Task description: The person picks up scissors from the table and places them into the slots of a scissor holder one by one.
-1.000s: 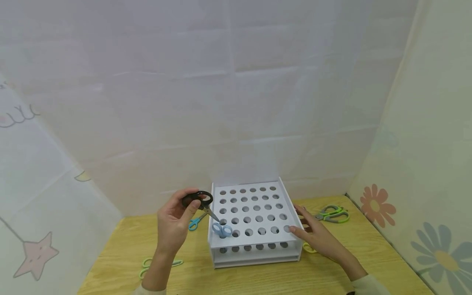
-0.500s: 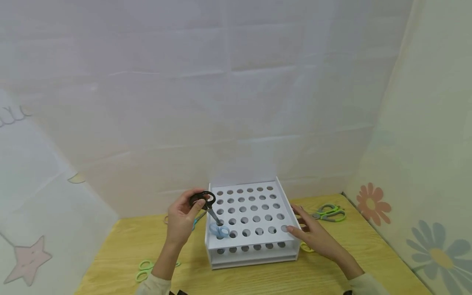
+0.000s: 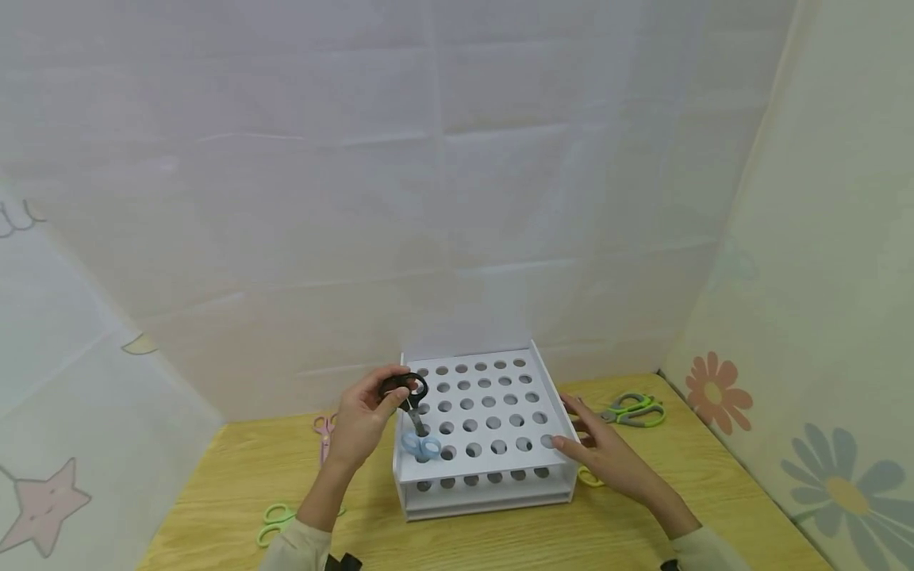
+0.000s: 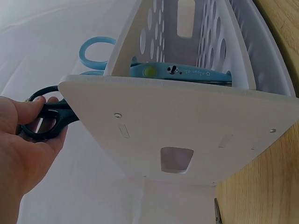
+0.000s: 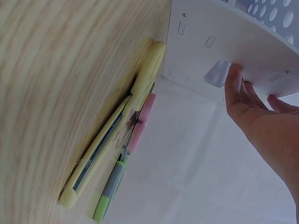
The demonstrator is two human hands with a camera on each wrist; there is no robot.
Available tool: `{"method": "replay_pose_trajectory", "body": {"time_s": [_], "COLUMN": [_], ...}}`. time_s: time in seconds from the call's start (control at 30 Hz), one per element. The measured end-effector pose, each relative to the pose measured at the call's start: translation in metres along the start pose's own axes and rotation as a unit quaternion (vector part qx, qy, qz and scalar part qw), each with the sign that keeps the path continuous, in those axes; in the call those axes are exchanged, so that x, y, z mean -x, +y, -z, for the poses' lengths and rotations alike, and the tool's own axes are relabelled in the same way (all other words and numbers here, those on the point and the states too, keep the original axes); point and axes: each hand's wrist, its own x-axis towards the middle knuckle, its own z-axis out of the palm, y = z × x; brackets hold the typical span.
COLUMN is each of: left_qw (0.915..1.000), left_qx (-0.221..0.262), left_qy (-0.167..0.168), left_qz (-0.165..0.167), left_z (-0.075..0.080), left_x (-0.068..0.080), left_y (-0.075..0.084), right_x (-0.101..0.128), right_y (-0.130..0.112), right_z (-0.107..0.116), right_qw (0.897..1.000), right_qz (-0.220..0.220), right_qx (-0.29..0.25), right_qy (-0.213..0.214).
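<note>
Black scissors (image 3: 408, 394) point down (slightly tilted) into rack (image 3: 500, 476).

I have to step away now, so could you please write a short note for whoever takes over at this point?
Left hand holds the black scissors by the handles, tips down at a hole on the left of the white rack.
Right hand is open, steadying the rack's right side.
Done: blue scissors stand in a front-left hole.
Left: seat the black pair; on the table remain grey-green scissors, yellow scissors, pink scissors and light green scissors.
</note>
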Motion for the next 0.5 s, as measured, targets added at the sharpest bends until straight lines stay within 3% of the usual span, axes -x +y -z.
{"method": "replay_pose_trajectory", "body": {"time_s": [0.5], "left_qw": [0.9927], "left_qx": [-0.039], "left_qy": [-0.104], "left_qz": [0.047], "left_z": [0.006], "left_x": [-0.0072], "left_y": [-0.0045], "right_x": [0.0015], "right_y": [-0.0011], "right_z": [-0.0013], "right_qw": [1.0], "right_qz": [-0.012], "right_qx": [-0.007], "right_qy": [0.001]}}
